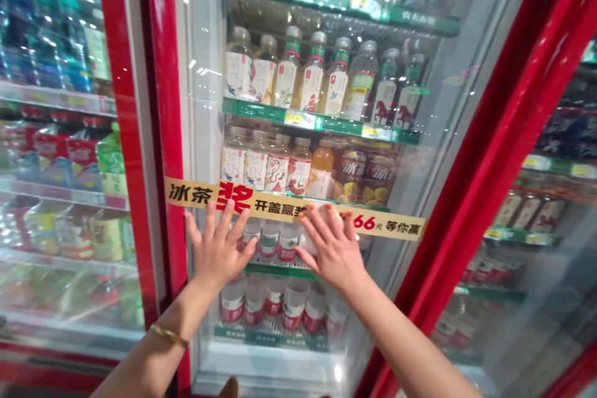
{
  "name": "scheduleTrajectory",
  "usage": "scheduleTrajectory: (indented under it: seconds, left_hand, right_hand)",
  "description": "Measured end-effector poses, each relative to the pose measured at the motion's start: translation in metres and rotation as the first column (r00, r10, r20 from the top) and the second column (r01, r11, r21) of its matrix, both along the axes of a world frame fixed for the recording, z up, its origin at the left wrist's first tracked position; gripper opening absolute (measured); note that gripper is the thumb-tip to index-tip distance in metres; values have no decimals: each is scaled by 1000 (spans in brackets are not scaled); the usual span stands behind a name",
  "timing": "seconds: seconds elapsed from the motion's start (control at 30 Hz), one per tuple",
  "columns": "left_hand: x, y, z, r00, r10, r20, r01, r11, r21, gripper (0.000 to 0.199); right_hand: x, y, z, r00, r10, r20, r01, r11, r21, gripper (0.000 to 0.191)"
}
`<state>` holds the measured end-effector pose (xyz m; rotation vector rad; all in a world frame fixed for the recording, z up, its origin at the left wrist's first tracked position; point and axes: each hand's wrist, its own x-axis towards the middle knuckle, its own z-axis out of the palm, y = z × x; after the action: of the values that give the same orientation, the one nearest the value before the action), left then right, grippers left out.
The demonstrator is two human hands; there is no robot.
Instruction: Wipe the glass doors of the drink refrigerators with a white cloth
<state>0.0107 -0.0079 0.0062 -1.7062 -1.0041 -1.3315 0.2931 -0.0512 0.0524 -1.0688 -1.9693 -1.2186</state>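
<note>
Cooler point(168, 84) holding bottles point(311, 79) (upright)

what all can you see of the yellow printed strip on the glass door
The long, flat yellow printed strip looks like paper or film. It spans the red-framed glass door, sloping down rightward in the picture, with black and red Chinese characters, one oversized, and "66". The right hand, over a white cloth-like piece, hides some lettering; the left hand overlaps its lower edge.

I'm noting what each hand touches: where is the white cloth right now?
In the head view, the white cloth is just right of centre, under the right hand, partly over the yellow lettered strip.
</note>
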Motion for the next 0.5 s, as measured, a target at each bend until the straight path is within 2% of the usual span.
scheduleTrajectory:
  seconds: [0.07, 0.1, 0.17, 0.2, 0.27, 0.3, 0.37, 0.43, 0.5]
  left_hand:
    - [-3, 4, -5, 1000, 2, 0, -2, 1000, -10, 90]
    - [-4, 5, -7, 1000, 2, 8, -2, 1000, -15, 90]
    - [-6, 7, -10, 1000, 2, 30, -2, 1000, -4, 87]
    - [-7, 7, -11, 999, 2, 42, -2, 1000, 7, 85]
    - [-9, 7, -13, 998, -1, 63, -1, 1000, 27, 81]
    - [-10, 7, -13, 998, -6, 69, 4, 999, 32, 79]
    - [-10, 7, -13, 997, -26, 78, 23, 999, 30, 78]
    - [-10, 7, -12, 996, -53, 68, 52, 999, 16, 78]
    - [-10, 7, -10, 996, -73, 50, 73, 997, 13, 77]
  right_hand:
    - [0, 6, 22, 978, -81, -190, 93, 994, 55, 87]
    - [-9, 10, 36, 964, -98, -249, 118, 991, 64, 87]
    - [-41, 18, 60, 967, -70, -247, 85, 995, 51, 82]
    - [-59, 21, 64, 981, -26, -191, 32, 999, 28, 78]
    - [-86, 22, 53, 995, 102, -11, -102, 993, -52, 71]
    - [-91, 21, 39, 983, 164, 79, -157, 983, -93, 69]
    - [-83, 15, 4, 957, 224, 182, -205, 972, -118, 66]
    - [-59, 8, -24, 978, 161, 132, -154, 986, -61, 68]
    - [-39, 5, -29, 997, 29, -66, -30, 1000, -9, 76]
